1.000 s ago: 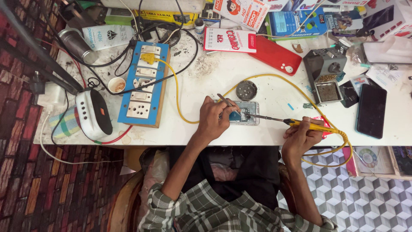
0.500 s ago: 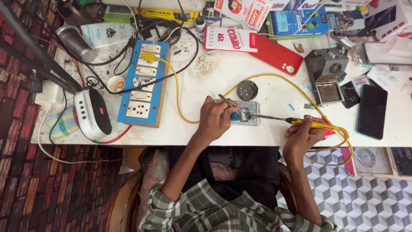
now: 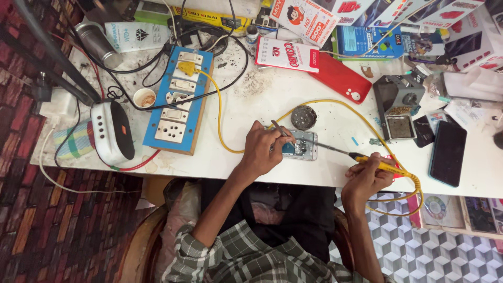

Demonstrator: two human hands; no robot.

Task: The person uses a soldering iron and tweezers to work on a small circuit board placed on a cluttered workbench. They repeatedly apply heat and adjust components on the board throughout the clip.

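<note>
An opened phone (image 3: 304, 147) lies on the white bench (image 3: 251, 94) with its inner board showing. My left hand (image 3: 264, 149) rests on its left end and pinches a pair of metal tweezers (image 3: 280, 129) angled down toward the board. My right hand (image 3: 367, 175) grips the yellow handle of a soldering iron (image 3: 380, 165). Its long thin tip (image 3: 327, 149) reaches left to the phone's right edge. The iron's yellow cable (image 3: 293, 110) loops across the bench to a blue switchboard (image 3: 178, 99).
A round metal tin (image 3: 304, 117) sits just behind the phone. A red phone back (image 3: 340, 78), a grey soldering stand (image 3: 398, 105) and a dark phone (image 3: 448, 153) lie to the right. A white-black speaker (image 3: 112, 131), a small cup (image 3: 144, 98) and boxes crowd the left and back.
Both hands hold nearly the same pose. The iron's tip stays at the phone and the tweezers have shifted only slightly.
</note>
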